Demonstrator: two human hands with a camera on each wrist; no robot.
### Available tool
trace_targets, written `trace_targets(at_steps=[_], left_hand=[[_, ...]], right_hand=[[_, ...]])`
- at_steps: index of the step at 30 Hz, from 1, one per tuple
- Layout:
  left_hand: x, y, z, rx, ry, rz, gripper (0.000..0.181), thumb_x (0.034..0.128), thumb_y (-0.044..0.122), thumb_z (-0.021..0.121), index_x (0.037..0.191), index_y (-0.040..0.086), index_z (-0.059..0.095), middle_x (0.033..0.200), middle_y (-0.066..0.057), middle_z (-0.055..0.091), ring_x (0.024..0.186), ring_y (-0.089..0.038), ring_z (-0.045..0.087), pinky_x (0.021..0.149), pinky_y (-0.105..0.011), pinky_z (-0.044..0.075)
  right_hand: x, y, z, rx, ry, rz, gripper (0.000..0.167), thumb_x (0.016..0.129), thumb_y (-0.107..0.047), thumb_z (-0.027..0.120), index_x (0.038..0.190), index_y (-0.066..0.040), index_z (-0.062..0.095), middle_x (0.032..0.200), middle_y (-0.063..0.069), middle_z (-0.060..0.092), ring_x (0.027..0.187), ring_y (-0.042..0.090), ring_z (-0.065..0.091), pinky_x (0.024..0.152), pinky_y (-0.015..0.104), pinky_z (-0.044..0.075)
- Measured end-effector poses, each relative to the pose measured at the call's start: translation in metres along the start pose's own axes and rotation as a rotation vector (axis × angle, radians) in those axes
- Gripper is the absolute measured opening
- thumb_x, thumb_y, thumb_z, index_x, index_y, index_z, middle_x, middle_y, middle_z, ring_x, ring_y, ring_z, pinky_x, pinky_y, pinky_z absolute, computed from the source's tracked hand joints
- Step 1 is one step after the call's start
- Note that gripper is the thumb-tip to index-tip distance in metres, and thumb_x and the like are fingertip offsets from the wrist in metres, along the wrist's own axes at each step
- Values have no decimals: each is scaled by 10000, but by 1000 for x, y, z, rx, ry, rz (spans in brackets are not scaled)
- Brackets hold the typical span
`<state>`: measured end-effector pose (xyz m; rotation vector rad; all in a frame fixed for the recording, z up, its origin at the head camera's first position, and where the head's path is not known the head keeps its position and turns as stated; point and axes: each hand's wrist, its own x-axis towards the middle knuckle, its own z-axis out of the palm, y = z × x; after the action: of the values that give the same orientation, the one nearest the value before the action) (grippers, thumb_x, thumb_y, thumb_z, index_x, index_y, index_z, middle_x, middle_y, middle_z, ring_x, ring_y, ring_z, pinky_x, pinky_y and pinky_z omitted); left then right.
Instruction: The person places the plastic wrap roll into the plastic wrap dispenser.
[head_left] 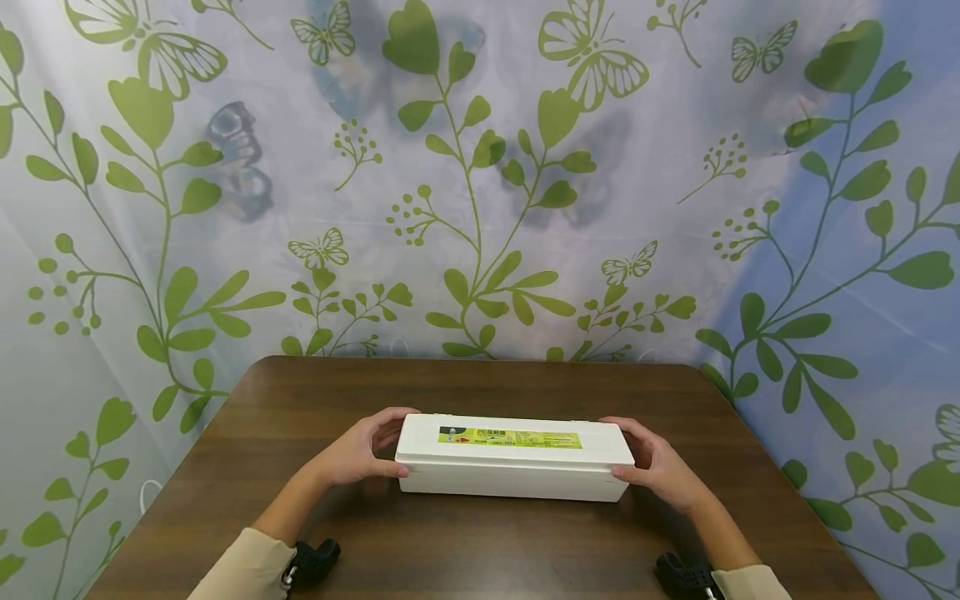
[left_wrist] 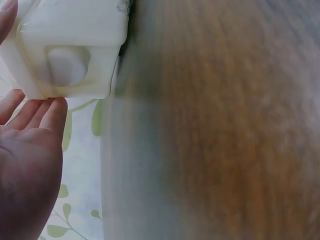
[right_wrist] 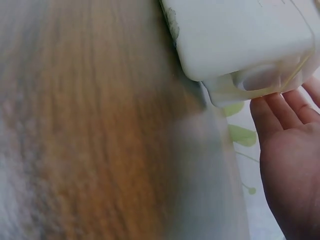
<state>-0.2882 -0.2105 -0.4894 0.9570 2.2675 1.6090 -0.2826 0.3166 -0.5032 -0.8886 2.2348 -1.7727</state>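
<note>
A long white cling film dispenser (head_left: 517, 481) lies crosswise in the middle of the head view, its lid down and a yellow-green label (head_left: 510, 438) on top. My left hand (head_left: 360, 450) grips its left end, thumb on the front face and fingers round the back. At the other end my right hand (head_left: 663, 468) holds it the same way. Each wrist view shows one end of the dispenser (left_wrist: 75, 25) with a rounded end piece (left_wrist: 67, 66) set into it. Whether its underside touches the table cannot be told.
The dispenser is over a dark brown wooden table (head_left: 480, 550) with rounded far corners. Behind the table hangs a pale cloth (head_left: 495, 242) printed with green leaves and butterflies. Black straps (head_left: 311, 564) sit at both wrists, below light sleeves (head_left: 243, 567).
</note>
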Motion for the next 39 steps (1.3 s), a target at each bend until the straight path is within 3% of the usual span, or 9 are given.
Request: trace_targets(at_steps=[3,8,17,22,29,39], left_hand=[[0,1,0,-25,-7,-9,742,870,126,824,1500,109,432,1530,-139,473,1473,-372,413,1128,-172,389],[-1,3,1,-52,-9,-43,670,925,153,769,1501,108,430,1544,-154,451,1486,-374,392,1123,-173,400],[0,3,1,-50,-10,-40,662,918,146,777,1489,121,444,1525,-145,466,1467,-368,414,1122,-172,400],[2,1,1,-39,-18,-18,765,854,130,840,1494,106,421,1521,-137,466,1460,-323,435,1117,-163,397],[2,-1,1,-4,-36,-4,901,764,120,913,1494,135,386,1499,-74,459,1411,-117,468,1122,-147,371],[1,-1,3,26,-29,-13,895,762,115,913,1480,152,380,1486,-56,456,1427,-195,464,1123,-169,383]], right_hand=[[0,-1,1,-10,6,-6,658,925,64,658,1514,35,368,1391,23,552,1121,125,627,845,325,586],[0,-3,2,-9,4,-13,681,906,78,676,1510,56,363,1383,53,550,1111,137,633,842,328,590],[0,-3,1,17,-1,3,707,872,74,713,1497,46,384,1353,36,586,1090,140,647,827,353,603],[1,-1,1,40,-17,6,834,786,98,788,1500,27,362,1357,51,578,1107,146,637,832,377,608],[3,0,2,-16,-36,-18,885,766,97,814,1501,15,327,1354,79,531,1113,140,614,822,377,608],[2,-2,6,-70,-15,-1,909,750,40,851,1499,-44,342,1369,120,520,1103,146,619,816,375,609]])
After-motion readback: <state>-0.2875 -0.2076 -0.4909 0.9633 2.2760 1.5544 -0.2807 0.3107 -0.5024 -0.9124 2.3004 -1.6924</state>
